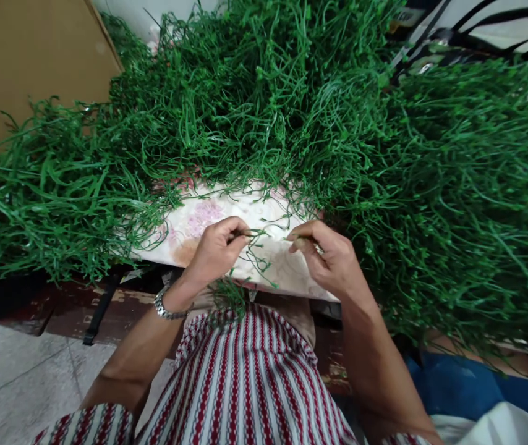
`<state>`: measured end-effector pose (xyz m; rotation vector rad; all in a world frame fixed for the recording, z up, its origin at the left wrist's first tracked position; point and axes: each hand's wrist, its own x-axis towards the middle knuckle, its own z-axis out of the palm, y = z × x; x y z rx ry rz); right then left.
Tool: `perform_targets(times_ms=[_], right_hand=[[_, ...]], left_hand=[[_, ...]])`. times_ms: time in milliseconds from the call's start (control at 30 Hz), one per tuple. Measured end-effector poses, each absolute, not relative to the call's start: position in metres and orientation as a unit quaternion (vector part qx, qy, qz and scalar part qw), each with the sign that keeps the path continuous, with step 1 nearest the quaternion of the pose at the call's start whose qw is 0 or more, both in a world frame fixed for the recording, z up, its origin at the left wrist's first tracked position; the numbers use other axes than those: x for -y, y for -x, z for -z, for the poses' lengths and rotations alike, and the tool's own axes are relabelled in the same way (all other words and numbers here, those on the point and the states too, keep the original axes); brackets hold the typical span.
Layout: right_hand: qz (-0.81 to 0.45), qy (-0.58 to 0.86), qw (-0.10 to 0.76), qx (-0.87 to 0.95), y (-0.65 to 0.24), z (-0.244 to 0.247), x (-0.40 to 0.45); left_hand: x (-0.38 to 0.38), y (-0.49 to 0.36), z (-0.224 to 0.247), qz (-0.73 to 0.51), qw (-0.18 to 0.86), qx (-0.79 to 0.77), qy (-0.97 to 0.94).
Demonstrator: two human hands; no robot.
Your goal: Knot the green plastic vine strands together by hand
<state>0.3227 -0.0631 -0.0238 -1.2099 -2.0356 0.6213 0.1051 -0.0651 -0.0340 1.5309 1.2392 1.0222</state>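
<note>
My left hand (217,252), with a metal watch on its wrist, pinches a small bunch of thin green plastic-looking stems (258,252) whose forked tips spread to the right. Opposite it, a short gap away, my right hand (331,256) has thumb and forefinger pressed together. What that pinch holds, if anything, is too small to make out. Both hands are above a pale board or cloth (287,272) printed with pink flowers. A few loose stems (279,219) lie on it, and a small clump (229,296) rests at its near edge by my lap.
Big heaps of the same green stems surround the board at the left (60,191), back (264,93) and right (468,198). A cardboard sheet (27,55) stands at the back left. Black straps (500,31) show at the back right, blue cloth (454,383) at the lower right.
</note>
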Motion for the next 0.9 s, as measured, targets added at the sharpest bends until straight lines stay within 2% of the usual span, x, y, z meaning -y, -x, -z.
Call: perform_targets(times_ms=[100, 167, 333, 433, 500, 667, 900], right_hand=[[-0.106, 0.527, 0.446, 0.716, -0.319, 0.023, 0.069], [-0.079, 0.515, 0.470, 0.712, -0.311, 0.019, 0.076], [-0.272, 0.458, 0.347, 0.772, -0.282, 0.018, 0.083], [-0.333, 0.468, 0.315, 0.756, -0.273, 0.029, 0.078], [-0.376, 0.471, 0.333, 0.726, -0.272, 0.036, 0.076], [-0.487, 0.453, 0.403, 0.628, -0.277, 0.042, 0.074], [-0.547, 0.429, 0.439, 0.569, -0.279, 0.044, 0.067]], left_hand=[[0.064, -0.107, 0.039, -0.436, 0.484, -0.524, -0.548], [0.065, -0.109, 0.041, -0.449, 0.499, -0.520, -0.528], [0.070, -0.114, 0.037, -0.446, 0.486, -0.514, -0.549], [0.073, -0.116, 0.035, -0.439, 0.456, -0.514, -0.579], [0.074, -0.115, 0.035, -0.433, 0.466, -0.508, -0.580], [0.073, -0.110, 0.043, -0.462, 0.570, -0.462, -0.499], [0.070, -0.111, 0.039, -0.491, 0.681, -0.395, -0.372]])
